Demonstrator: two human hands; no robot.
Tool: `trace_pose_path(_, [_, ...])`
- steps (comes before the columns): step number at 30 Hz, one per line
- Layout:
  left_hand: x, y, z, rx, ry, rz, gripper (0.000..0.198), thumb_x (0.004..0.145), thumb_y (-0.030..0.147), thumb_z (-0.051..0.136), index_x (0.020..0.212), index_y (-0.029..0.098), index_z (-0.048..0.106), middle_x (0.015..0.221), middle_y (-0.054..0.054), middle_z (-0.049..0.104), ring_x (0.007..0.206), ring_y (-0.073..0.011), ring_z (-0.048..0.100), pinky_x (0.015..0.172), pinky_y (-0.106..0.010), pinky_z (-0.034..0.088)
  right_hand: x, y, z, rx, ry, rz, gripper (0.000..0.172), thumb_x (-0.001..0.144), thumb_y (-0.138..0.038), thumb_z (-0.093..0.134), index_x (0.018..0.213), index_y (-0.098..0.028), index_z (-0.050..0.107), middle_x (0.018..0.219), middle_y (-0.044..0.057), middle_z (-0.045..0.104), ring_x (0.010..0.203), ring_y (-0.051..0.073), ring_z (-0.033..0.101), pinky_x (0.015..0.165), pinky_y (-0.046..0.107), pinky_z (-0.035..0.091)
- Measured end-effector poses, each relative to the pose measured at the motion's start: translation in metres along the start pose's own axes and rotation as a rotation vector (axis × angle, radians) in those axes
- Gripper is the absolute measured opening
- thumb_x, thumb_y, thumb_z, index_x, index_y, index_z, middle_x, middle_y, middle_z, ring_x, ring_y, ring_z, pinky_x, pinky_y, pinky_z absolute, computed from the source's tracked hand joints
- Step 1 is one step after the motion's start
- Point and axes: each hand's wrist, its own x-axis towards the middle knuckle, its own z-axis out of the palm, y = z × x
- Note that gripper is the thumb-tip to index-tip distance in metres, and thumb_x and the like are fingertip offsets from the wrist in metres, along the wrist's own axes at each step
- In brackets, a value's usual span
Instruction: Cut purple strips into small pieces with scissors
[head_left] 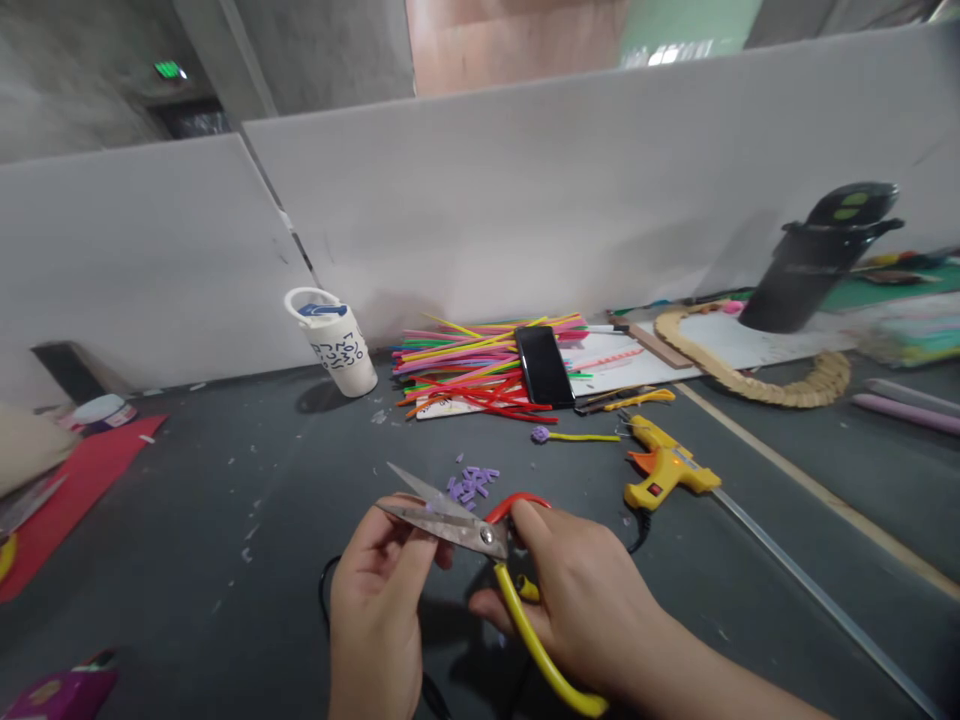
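Observation:
My right hand (589, 585) grips a pair of scissors (461, 530) with one red and one yellow handle, its blades spread apart and pointing left. My left hand (386, 595) is closed in a pinch right at the lower blade. Whatever sits between its fingers is mostly covered by the blades, so I cannot make it out. Just beyond the blades lies a small heap of purple cut pieces (472, 485) on the dark table. Farther back rests a yellow stem with a purple ball (541, 435) at its end.
To the right lies a yellow glue gun (667, 465) with a long clear glue stick. A phone (545, 366) lies on colourful craft strips (465, 360). A white cup (341, 345), a curved tan piece (720, 370) and a black container (806, 270) stand or lie near the white partition (525, 200).

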Motion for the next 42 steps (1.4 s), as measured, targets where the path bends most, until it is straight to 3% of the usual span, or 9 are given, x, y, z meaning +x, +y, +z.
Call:
trace_pose_path(7, [-0.002, -0.001, 0.003, 0.042, 0.085, 0.028, 0.006, 0.065, 0.018, 0.067, 0.070, 0.018, 0.064, 0.059, 0.005, 0.058, 0.053, -0.0071, 0.048, 0.051, -0.014, 0.040, -0.002, 0.000, 0.004, -0.050, 0.019, -0.006, 0.050, 0.073, -0.067, 0.049, 0.082, -0.019, 0.048, 0.072, 0.005, 0.060, 0.064, 0.024, 0.059, 0.052, 0.028, 0.032])
trace_pose_path(17, [-0.002, -0.002, 0.003, 0.074, 0.101, 0.045, 0.006, 0.065, 0.018, 0.068, 0.067, 0.017, 0.063, 0.059, 0.004, 0.058, 0.053, -0.0075, 0.049, 0.050, -0.014, 0.041, -0.003, -0.001, 0.005, -0.098, 0.085, -0.045, 0.046, 0.074, -0.064, 0.051, 0.078, -0.019, 0.046, 0.065, 0.003, 0.058, 0.058, 0.022, 0.058, 0.049, 0.026, 0.027])
trace_pose_path(31, [-0.001, 0.000, 0.003, 0.122, 0.070, 0.079, 0.005, 0.066, 0.020, 0.066, 0.067, 0.017, 0.063, 0.059, 0.003, 0.058, 0.055, -0.0091, 0.049, 0.052, -0.015, 0.041, -0.001, 0.001, 0.004, -0.112, 0.073, -0.037, 0.039, 0.078, -0.057, 0.048, 0.071, -0.019, 0.047, 0.058, 0.002, 0.058, 0.050, 0.019, 0.055, 0.047, 0.025, 0.022])
trace_pose_path(37, [-0.002, 0.001, 0.001, 0.199, 0.059, 0.054, 0.008, 0.069, 0.024, 0.066, 0.066, 0.018, 0.061, 0.060, 0.003, 0.056, 0.056, -0.0099, 0.050, 0.053, -0.017, 0.041, 0.005, -0.002, -0.006, 0.288, -0.038, 0.135, 0.030, 0.077, -0.042, 0.052, 0.062, -0.021, 0.038, 0.052, -0.004, 0.048, 0.045, 0.011, 0.040, 0.044, 0.021, 0.023])
trace_pose_path(42, [0.000, -0.003, 0.001, 0.497, -0.132, 0.036, 0.009, 0.074, 0.025, 0.059, 0.068, 0.019, 0.058, 0.061, 0.002, 0.056, 0.058, -0.0134, 0.052, 0.056, -0.022, 0.042, 0.010, 0.000, -0.010, 0.760, -0.009, 0.223, 0.011, 0.072, -0.026, 0.050, 0.065, -0.019, 0.045, 0.059, -0.004, 0.046, 0.053, 0.010, 0.041, 0.050, 0.019, 0.033])
